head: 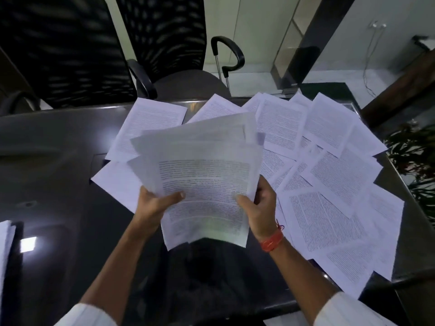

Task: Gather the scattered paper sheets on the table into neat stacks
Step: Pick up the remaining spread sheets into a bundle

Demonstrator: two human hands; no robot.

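A loose, fanned bundle of printed sheets [202,175] is lifted above the dark glossy table [51,165]. My left hand [155,203] grips its left edge, thumb on top. My right hand [259,208] grips the right edge, thumb on the print. Several more printed sheets [329,175] lie scattered and overlapping across the right half of the table. Two sheets [150,123] lie flat behind and left of the held bundle. The edge of another paper pile [4,245] shows at the far left.
Two black mesh office chairs [70,50] stand behind the table. A chair armrest [226,52] rises at the back centre. A green plant [416,165] sits past the table's right edge. Some sheets overhang the right front edge.
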